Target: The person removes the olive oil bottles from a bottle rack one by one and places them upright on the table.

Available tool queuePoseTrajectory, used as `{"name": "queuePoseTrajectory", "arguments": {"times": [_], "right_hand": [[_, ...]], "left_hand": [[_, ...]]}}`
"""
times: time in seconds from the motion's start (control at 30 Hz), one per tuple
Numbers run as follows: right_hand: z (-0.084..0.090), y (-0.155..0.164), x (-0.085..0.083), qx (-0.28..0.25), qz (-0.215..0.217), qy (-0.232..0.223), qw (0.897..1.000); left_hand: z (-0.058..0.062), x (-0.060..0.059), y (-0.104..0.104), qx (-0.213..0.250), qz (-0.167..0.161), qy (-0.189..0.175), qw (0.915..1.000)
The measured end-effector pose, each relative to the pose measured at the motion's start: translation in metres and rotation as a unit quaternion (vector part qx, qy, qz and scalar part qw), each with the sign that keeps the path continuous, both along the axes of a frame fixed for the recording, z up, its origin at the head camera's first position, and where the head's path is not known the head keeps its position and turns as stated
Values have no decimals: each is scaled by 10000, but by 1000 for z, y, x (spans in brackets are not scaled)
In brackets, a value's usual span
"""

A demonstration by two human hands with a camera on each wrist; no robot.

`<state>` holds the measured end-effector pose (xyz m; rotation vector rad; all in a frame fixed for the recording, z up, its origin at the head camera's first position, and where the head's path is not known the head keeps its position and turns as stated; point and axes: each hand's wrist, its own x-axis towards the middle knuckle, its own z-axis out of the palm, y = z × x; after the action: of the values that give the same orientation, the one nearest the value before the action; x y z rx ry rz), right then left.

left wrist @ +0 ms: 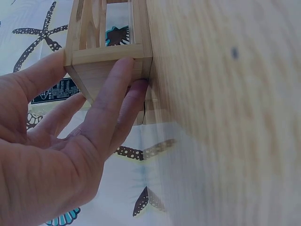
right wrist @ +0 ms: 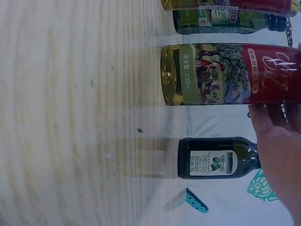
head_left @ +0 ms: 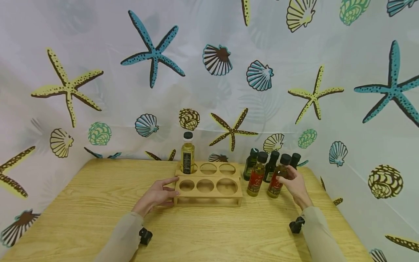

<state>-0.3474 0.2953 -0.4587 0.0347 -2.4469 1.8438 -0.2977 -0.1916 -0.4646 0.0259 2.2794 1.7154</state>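
A wooden six-hole rack [head_left: 209,186] [left wrist: 109,52] stands mid-table. In its back left hole is a pale oil bottle [head_left: 188,153] with a black label [left wrist: 52,92]. My left hand [head_left: 171,187] [left wrist: 70,141] rests against the rack's left end, fingers fairly straight, thumb and fingers on either side of its corner. My right hand [head_left: 287,178] [right wrist: 277,141] curls round the upper part of a red-labelled olive oil bottle [head_left: 276,179] [right wrist: 225,74], which stands on the table.
A second red-labelled bottle [head_left: 256,178] and three dark bottles [head_left: 251,163] [head_left: 271,165] [right wrist: 216,157] stand right of the rack. A seashell-print curtain [head_left: 209,72] walls the wooden table [head_left: 212,233] at the back and sides.
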Motion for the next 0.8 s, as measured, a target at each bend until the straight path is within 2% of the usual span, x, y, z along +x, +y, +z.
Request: {"name": "queuePoseTrajectory", "arguments": {"times": [0.53,0.8], "right_hand": [[1,0,2,35,-21,-31,10000],[-2,4,1,-176,-122,77,9997]], "left_hand": [[0,0,1,23,-10,-1,10000],[0,0,0,21,-12,-9,10000]]}}
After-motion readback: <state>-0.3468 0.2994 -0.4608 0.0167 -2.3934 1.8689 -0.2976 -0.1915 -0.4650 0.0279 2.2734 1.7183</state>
